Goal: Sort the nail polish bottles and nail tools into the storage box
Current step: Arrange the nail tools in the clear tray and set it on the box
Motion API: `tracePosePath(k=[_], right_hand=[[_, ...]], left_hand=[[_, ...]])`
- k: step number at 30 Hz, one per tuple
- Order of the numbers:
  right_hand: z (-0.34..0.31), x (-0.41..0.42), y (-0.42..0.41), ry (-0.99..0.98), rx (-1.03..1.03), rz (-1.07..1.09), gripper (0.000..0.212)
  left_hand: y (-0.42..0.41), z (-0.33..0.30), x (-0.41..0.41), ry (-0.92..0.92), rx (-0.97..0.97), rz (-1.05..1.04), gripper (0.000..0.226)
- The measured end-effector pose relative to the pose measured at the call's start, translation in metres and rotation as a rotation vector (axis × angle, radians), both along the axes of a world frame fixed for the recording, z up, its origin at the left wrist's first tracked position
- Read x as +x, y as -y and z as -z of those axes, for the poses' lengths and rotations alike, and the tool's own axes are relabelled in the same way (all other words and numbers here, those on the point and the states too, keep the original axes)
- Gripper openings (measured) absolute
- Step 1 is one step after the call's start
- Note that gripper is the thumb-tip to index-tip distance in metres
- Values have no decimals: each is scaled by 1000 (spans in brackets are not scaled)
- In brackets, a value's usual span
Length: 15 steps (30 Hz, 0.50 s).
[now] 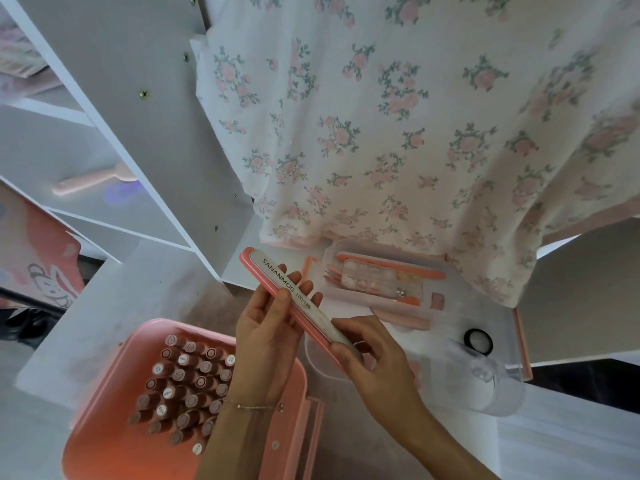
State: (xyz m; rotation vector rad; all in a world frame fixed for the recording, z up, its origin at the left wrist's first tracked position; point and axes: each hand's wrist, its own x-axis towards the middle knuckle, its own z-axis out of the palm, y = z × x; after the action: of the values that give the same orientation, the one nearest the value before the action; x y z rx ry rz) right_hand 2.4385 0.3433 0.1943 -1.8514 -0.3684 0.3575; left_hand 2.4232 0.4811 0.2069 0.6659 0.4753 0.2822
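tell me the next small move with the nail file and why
Probably carry the nail file, gripped by the left hand and right hand, to the clear tray and lay it there: other tools already lie in it, while bottles fill the pink box.

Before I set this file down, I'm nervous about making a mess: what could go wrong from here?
Held across both hands, left and right, the long pink-and-grey nail file could sweep into the upright nail polish bottles in the pink storage box and tip some. The clear plastic tray already holds a compartmented bead case and slim pink tools; dropping the file in carelessly might jostle them.
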Motion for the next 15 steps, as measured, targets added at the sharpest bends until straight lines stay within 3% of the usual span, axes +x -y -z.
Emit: tracePosePath(k=[10, 15], right_hand=[[-2, 8, 19, 81, -57, -52, 21], [-1, 61, 56, 253, -315, 86, 25]], left_hand=[[6, 1, 5, -54, 42, 35, 38], [6, 3, 9, -87, 25, -1, 33]])
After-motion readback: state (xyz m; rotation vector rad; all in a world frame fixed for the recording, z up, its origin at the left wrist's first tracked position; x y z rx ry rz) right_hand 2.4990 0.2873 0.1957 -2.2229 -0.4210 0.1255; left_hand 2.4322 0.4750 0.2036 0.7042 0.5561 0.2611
